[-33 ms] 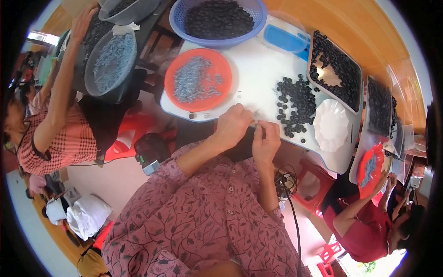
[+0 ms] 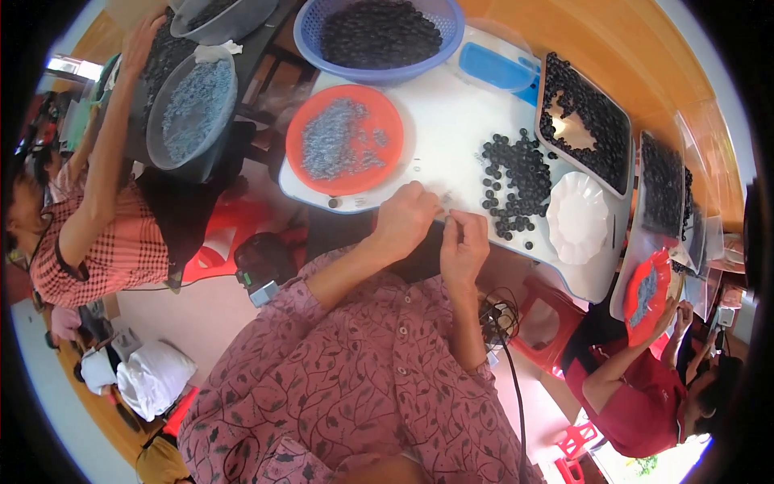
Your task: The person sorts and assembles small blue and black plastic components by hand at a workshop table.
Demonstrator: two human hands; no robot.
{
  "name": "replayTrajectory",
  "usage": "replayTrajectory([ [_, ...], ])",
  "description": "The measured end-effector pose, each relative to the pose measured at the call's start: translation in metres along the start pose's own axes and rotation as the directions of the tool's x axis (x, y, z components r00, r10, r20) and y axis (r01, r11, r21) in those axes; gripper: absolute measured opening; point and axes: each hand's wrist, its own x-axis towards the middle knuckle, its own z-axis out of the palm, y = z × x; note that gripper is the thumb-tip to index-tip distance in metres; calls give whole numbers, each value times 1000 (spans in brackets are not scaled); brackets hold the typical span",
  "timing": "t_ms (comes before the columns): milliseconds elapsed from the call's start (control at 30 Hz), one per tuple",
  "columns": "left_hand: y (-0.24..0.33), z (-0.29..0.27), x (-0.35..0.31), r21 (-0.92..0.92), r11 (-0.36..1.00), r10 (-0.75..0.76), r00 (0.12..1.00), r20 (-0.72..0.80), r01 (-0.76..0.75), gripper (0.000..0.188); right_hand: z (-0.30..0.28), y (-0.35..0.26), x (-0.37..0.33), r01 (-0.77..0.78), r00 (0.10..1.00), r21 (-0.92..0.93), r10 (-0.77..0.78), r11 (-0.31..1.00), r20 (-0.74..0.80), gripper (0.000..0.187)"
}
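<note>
At the near edge of the white table [image 2: 439,105], my left hand [image 2: 408,219] is closed in a pinch. Just to its right my right hand [image 2: 465,248] pinches too, thumb against fingertips, the two almost meeting. What they hold, if anything, is too small to make out. Beyond my left hand lies an orange-red plate [image 2: 387,173] bearing many small bluish-grey pieces [image 2: 334,141]. A loose cluster of small black round pieces [image 2: 520,181] spreads on the table to the right of my hands, beside a white scalloped dish [image 2: 578,218].
A blue-purple basket [image 2: 302,44] of black pieces stands at the far side, near a blue tray [image 2: 496,66]. A rectangular tray [image 2: 626,181] of black pieces sits at right. Co-workers sit at left [image 2: 105,234] and right [image 2: 637,395]. A cable [image 2: 516,387] hangs beside me.
</note>
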Motion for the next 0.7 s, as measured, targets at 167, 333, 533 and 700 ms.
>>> replayTrajectory([
  [167, -2, -5, -8, -359, 920, -140, 988, 73, 157, 12, -6, -3, 1, 22, 999, 229, -32, 973, 41, 18],
  [333, 10, -19, 0, -628, 501, -292, 800, 525, 595, 17, -16, 0, -6, -177, 978, 454, 104, 873, 181, 18],
  [533, 15, -11, 1, -664, 368, -270, 758, 594, 651, 19, -24, -1, -7, -249, 966, 520, 173, 817, 191, 15],
  [700, 22, -4, 8, -613, 427, -300, 744, 597, 665, 20, -26, 9, -9, -210, 978, 527, 176, 824, 115, 10],
])
